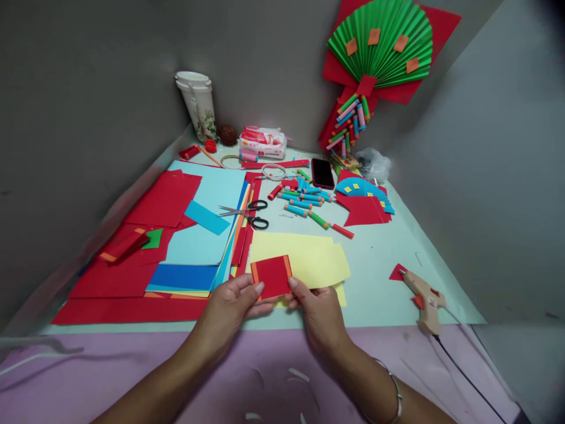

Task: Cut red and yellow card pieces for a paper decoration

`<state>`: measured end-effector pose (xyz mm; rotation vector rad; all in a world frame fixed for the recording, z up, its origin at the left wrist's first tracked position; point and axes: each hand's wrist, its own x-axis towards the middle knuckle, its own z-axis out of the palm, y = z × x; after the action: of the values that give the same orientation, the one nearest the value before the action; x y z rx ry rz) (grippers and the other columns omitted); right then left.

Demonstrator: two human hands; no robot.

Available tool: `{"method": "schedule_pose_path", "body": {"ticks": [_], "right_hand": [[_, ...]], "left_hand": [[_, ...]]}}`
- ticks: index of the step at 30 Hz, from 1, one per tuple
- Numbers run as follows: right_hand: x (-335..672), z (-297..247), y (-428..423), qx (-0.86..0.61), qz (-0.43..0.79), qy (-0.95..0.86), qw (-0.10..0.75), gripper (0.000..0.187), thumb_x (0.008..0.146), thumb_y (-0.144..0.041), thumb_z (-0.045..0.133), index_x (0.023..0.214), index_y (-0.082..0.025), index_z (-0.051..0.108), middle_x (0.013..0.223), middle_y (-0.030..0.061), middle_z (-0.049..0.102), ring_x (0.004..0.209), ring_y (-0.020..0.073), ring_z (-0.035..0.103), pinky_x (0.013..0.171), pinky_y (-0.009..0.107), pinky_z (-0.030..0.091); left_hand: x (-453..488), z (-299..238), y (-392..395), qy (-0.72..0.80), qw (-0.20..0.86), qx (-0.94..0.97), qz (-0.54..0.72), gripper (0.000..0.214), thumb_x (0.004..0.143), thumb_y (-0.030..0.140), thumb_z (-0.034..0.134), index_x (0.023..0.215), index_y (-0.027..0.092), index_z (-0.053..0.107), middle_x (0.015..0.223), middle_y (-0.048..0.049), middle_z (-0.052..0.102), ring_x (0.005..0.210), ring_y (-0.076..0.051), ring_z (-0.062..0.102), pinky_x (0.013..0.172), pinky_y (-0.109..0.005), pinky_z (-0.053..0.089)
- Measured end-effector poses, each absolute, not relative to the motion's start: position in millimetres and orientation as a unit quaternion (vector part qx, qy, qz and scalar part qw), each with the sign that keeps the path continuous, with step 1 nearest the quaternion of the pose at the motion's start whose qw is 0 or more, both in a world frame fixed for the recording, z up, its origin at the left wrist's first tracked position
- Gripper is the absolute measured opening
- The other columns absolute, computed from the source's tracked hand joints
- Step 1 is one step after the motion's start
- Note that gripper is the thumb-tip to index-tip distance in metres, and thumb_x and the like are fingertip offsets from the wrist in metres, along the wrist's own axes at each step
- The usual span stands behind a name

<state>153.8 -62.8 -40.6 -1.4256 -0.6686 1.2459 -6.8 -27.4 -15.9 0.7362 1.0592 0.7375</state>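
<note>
Between my two hands is a small red paper piece [271, 277] with an orange strip along its left and right edges. My left hand [238, 297] pinches its left side, thumb on top and fingers beneath. At the right side my right hand [315, 306] grips it the same way. Yellow paper sheets [309, 256] lie on the table just behind it. Scissors [249, 213] with black handles rest open on the stack of coloured paper. Several small paper rolls [304, 197], mostly blue with orange ends, are heaped beyond the yellow sheets.
A glue gun [424, 300] lies at the right, its cord trailing forward. Red sheets [110, 259] cover the left. Farther back are a phone [322, 173], tape roll [273, 171], tissue pack [263, 143] and white cup [198, 106]. A green paper fan [384, 50] stands against the wall.
</note>
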Motion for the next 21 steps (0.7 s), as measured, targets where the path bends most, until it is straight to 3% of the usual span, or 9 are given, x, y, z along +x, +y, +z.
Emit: {"method": "schedule_pose_path", "body": {"ticks": [4,11,21], "right_hand": [[154.3,-39.5,-62.5,-0.599,0.523,-0.281,0.538,0.029,0.077,-0.042,0.076,0.077,-0.013,0.073,0.061,0.0041,0.068,0.053,0.0148,0.061,0.056,0.026,0.051],[154.5,-40.5,-61.6,-0.595,0.526,-0.277,0.541,0.028,0.076,-0.041,0.076,0.078,-0.014,0.073,0.061,0.0033,0.068,0.053,0.0143,0.061,0.055,0.025,0.051],[154.2,-38.3,-63.5,-0.606,0.515,-0.290,0.533,0.028,0.077,-0.041,0.075,0.073,-0.014,0.071,0.061,0.0037,0.068,0.053,0.0142,0.060,0.056,0.026,0.051]], "left_hand": [[-7.4,-18.6,-27.5,0.490,0.732,0.330,0.339,0.028,0.075,0.039,0.077,0.088,0.016,0.070,0.103,-0.0073,0.076,0.085,-0.025,0.075,0.081,-0.032,0.059],[-8.1,-17.4,-27.8,0.455,0.755,0.334,0.334,0.040,0.080,0.039,0.072,0.111,0.014,0.068,0.109,-0.0115,0.075,0.095,-0.027,0.073,0.086,-0.038,0.059],[-8.4,-18.3,-28.0,0.455,0.749,0.346,0.336,0.039,0.083,0.037,0.070,0.115,0.015,0.067,0.109,-0.0089,0.075,0.094,-0.025,0.072,0.086,-0.035,0.059]]}}
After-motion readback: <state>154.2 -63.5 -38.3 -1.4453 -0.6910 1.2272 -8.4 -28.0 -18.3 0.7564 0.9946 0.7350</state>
